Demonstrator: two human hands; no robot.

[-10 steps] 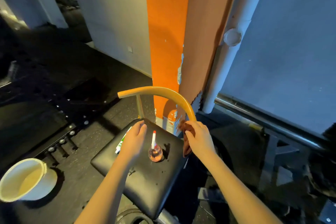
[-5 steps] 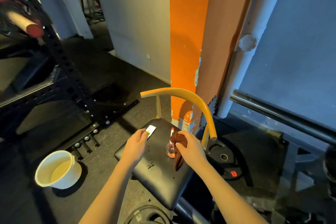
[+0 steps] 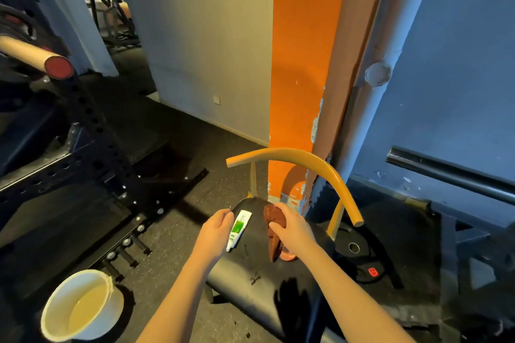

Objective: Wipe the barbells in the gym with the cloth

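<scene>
You have a single wide-angle view, worn on your head and tilted forward and down. It sits close above your left hand [image 3: 214, 234] and right hand [image 3: 292, 231], and your forearms run in from the bottom edge. The black chair seat [image 3: 245, 281] lies just below centre. The floor [image 3: 181, 203] spreads to the left, and the orange pillar [image 3: 298, 64] rises ahead, bowed by the lens.

cloth [image 3: 275, 218]: dark brown and bunched, as I see it. It is gripped in my right hand [image 3: 292, 231], with one end hanging toward the seat [image 3: 250, 284] near its back edge.
right bar [image 3: 451, 172]: dark steel, bare, slanting down toward the far right.
left bar [image 3: 25, 51]: tan sleeve with a red end cap, at the far left.
</scene>
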